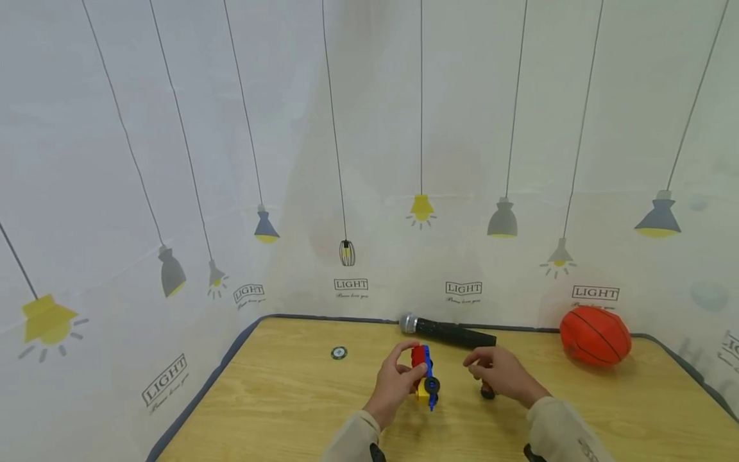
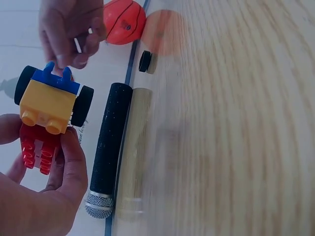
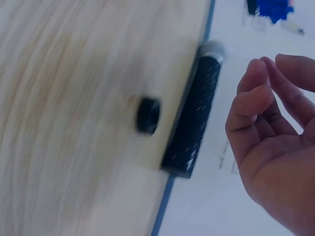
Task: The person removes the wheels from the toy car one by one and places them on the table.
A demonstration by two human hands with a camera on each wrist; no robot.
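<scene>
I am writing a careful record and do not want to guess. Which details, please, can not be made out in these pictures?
Head view: part of the toy vehicle, covered by the left hand.
Head view: the print on the round disc, too small to read.
Right wrist view: the fine detail of the black round piece, blurred.
Right wrist view: the rest of the toy vehicle, cut off by the top edge.

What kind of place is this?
Probably a small tabletop staging booth, indoors: a wood-grain table with lamp-printed sheeting behind and on both sides, and a microphone lying near the table's back edge.
</scene>
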